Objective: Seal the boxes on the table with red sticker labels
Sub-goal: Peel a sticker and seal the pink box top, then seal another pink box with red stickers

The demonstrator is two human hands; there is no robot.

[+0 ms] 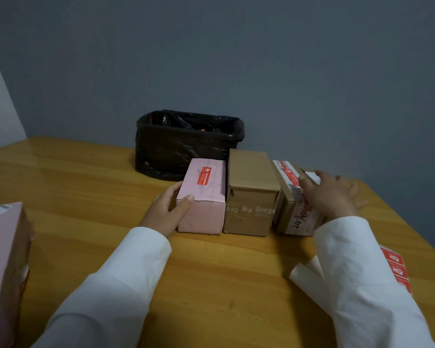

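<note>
Three boxes stand side by side on the wooden table (86,197). A pink box (204,209) on the left bears a red sticker label (204,175) on its top. My left hand (167,209) grips that box's near left corner, thumb on the front edge. A plain brown box (251,194) is in the middle. The right-hand brown box (289,204) has red and white tape on top. My right hand (329,194) lies over its right side with fingers spread. A sheet of red sticker labels (397,267) lies at the right, partly hidden by my sleeve.
A bin lined with a black bag (186,144) stands behind the boxes against the grey wall. Another pink and brown box (3,249) sits at the near left edge. White backing paper (309,275) lies under my right forearm.
</note>
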